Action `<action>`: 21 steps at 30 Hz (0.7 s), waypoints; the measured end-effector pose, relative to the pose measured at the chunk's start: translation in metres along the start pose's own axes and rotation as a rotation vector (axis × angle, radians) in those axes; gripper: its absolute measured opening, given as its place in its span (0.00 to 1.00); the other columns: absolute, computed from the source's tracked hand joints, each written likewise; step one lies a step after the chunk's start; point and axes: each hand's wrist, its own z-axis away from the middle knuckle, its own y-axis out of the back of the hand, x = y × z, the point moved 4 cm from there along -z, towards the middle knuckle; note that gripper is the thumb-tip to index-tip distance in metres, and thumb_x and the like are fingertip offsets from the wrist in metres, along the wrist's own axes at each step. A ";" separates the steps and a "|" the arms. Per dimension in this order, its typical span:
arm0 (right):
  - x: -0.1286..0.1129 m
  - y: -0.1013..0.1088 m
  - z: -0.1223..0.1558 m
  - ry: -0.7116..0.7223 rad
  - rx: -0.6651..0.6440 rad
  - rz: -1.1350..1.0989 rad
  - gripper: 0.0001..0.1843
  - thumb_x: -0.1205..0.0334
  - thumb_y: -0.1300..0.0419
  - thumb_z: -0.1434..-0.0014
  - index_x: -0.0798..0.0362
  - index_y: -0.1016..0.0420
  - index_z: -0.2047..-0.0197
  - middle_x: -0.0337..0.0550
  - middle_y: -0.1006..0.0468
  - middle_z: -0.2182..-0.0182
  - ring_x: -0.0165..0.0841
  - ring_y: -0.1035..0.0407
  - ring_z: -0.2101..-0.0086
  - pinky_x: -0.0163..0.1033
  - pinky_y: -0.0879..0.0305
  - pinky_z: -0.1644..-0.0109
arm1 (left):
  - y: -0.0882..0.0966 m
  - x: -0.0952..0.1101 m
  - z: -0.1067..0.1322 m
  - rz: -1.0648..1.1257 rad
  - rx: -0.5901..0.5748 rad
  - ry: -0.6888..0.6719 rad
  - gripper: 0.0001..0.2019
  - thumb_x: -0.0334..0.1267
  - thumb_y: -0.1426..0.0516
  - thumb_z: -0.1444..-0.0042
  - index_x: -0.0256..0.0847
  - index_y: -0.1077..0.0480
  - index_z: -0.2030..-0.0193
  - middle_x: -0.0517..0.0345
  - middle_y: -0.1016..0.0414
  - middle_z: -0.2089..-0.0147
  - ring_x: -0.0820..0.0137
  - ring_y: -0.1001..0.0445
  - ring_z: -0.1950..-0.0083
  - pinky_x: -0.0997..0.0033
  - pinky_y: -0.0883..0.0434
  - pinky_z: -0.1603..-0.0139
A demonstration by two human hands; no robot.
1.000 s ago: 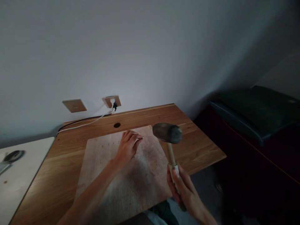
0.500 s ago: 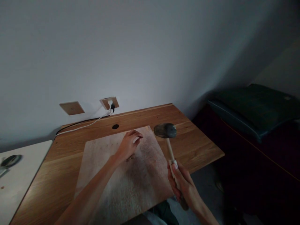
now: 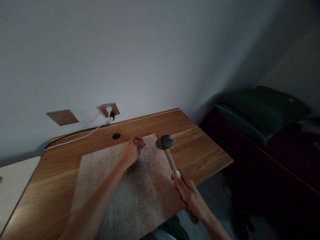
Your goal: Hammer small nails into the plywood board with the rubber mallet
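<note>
Right hand grips rubber mallet; left hand, grip unclear. Dots line board at eleven o'clock; row seemingly partway.

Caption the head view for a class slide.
Right grip holds a mallet, left grip over a board on a wooden desk.

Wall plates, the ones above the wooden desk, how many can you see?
2. The left wall plate is on its own; the right wall plate has a white plug and a black plug at it. Neither seems hidden.
</note>
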 end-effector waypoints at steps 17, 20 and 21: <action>-0.024 -0.013 -0.044 0.063 -0.101 0.181 0.29 0.30 0.52 0.33 0.50 0.36 0.60 0.26 0.37 0.79 0.20 0.48 0.87 0.25 0.51 0.88 | 0.002 0.009 0.006 -0.061 -0.018 -0.046 0.06 0.28 0.35 0.43 0.42 0.20 0.61 0.50 0.23 0.51 0.55 0.26 0.47 0.51 0.28 0.44; -0.025 -0.016 -0.044 0.062 -0.109 0.187 0.29 0.29 0.52 0.33 0.49 0.37 0.61 0.26 0.37 0.79 0.20 0.48 0.87 0.25 0.51 0.88 | 0.001 0.010 0.005 -0.056 -0.027 -0.054 0.06 0.28 0.36 0.43 0.42 0.20 0.61 0.50 0.23 0.50 0.56 0.26 0.47 0.52 0.27 0.44; -0.026 -0.016 -0.044 0.057 -0.107 0.187 0.29 0.29 0.52 0.34 0.49 0.37 0.61 0.26 0.37 0.79 0.20 0.48 0.87 0.26 0.51 0.88 | 0.001 0.010 0.005 -0.051 -0.034 -0.059 0.07 0.27 0.36 0.43 0.42 0.20 0.61 0.50 0.23 0.50 0.57 0.26 0.47 0.52 0.27 0.44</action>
